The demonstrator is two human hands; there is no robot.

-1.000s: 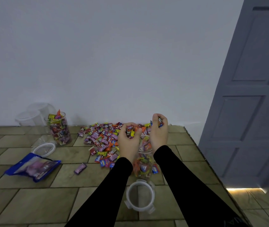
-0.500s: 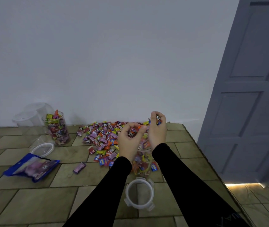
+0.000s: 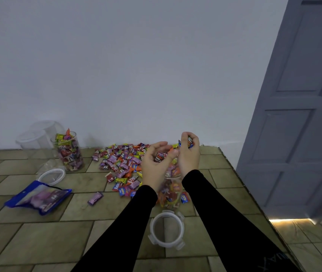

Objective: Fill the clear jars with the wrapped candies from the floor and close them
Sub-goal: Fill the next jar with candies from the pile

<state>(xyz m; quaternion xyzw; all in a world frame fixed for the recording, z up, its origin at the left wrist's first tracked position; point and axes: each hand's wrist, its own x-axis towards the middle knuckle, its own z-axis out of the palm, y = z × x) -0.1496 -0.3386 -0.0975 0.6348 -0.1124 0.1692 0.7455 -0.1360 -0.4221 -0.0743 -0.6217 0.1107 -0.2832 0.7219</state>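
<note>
Clear jar (image 3: pixel 173 190) mouth hidden behind candy-holding left hand (image 3: pixel 156 165), right hand (image 3: pixel 189 154).

Dim, flat indoor light, cool grey-blue cast on wall (image 3: pixel 136 65). No hard shadows; soft shading at wall base. Warm bright strip leaking under door (image 3: pixel 303 95), only strong highlight, slightly blown out. Wide-angle distortion: door frame leans, floor tiles (image 3: pixel 38 242) bend near edges. Blue bag (image 3: pixel 38 197) smeared, soft. Candy pile (image 3: pixel 121 161) print mostly unreadable. Black sleeves (image 3: pixel 225 222) lose detail.
</note>
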